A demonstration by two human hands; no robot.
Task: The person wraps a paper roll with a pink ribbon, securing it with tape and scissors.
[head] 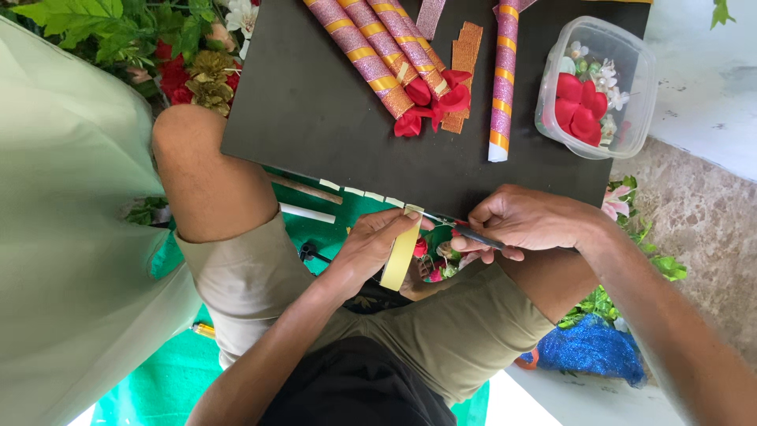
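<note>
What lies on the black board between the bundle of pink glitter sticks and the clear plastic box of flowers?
In the head view, a single pink glitter stick with gold bands lies there on the black board, apart from the bundle and the box.

Bare room is left on the worktop [315,102] along its left edge. The middle is blocked by glitter rolls [378,51], the right edge by a plastic tub [631,87]. The near edge is crowded by both hands [441,237].

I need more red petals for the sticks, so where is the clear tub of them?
In the head view, the clear plastic tub sits at the upper right, on the black board's right corner, just right of the lone glitter stick.
</note>
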